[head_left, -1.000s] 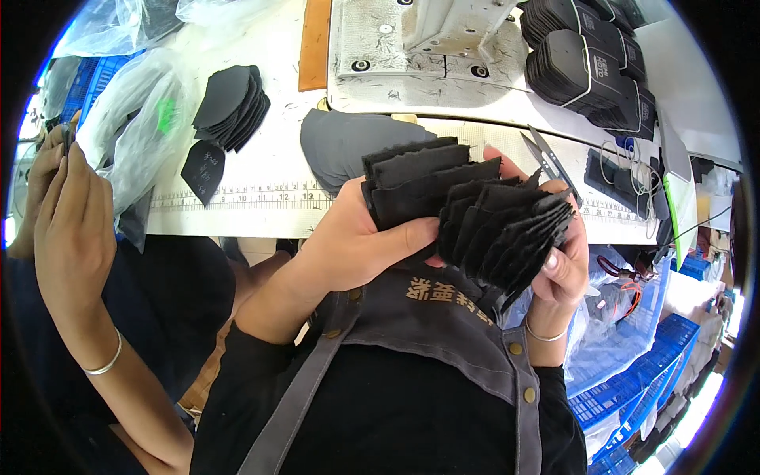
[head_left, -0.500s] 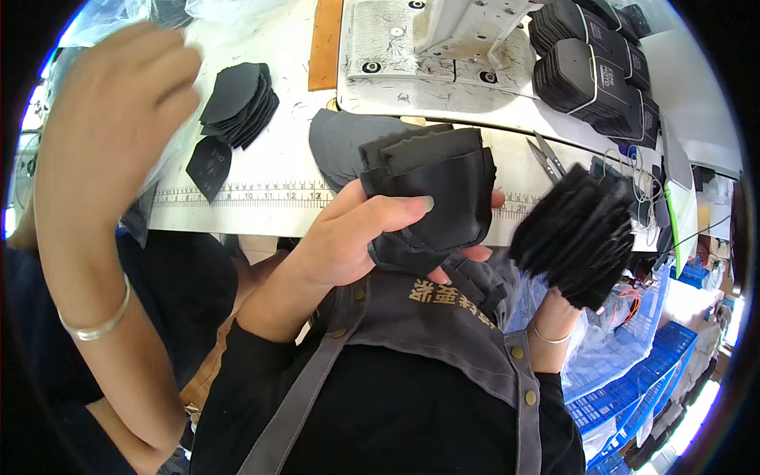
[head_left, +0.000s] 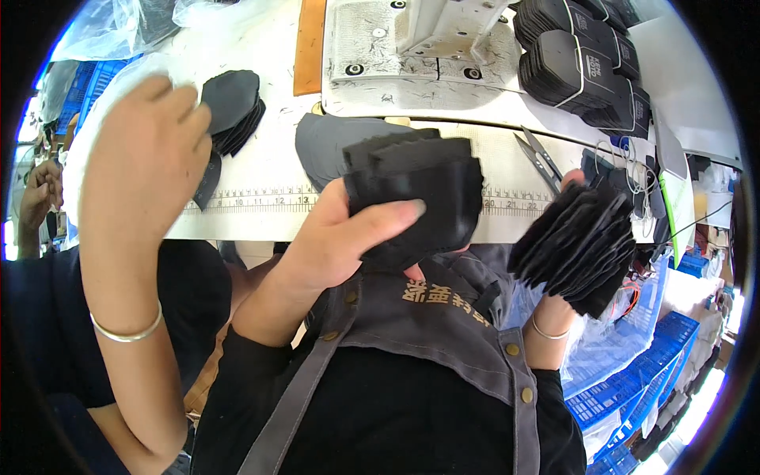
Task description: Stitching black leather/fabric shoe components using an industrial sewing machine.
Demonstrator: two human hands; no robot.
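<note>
My left hand point(head_left: 323, 241) is closed round a thick bundle of black leather-like pieces point(head_left: 423, 194), its thumb pressed flat on the smooth front piece. Several layers with rough edges stick out at the bundle's top. Over at the right, my right hand point(head_left: 559, 309) grips a fanned stack of black pieces point(head_left: 576, 249) with ragged edges. One fingertip shows above that stack; the other fingers are hidden behind it. Both bundles are held in the air, apart from each other, at the table's near edge. Behind the left bundle lie spread dark grey cut pieces point(head_left: 321, 150).
Another person's forearm and hand point(head_left: 146, 158) reach in at the left, near a dark stack point(head_left: 231, 103). A ruler strip point(head_left: 269, 199) runs along the table edge. Scissors point(head_left: 540, 158), banded black stacks point(head_left: 566, 67), a white machine base point(head_left: 372, 83) and blue crates point(head_left: 633, 356) stand around.
The view has shifted slightly. The other person's hand has moved rightward, now partly covering a dark piece on the table. A fingertip of my right hand now shows above its stack.
</note>
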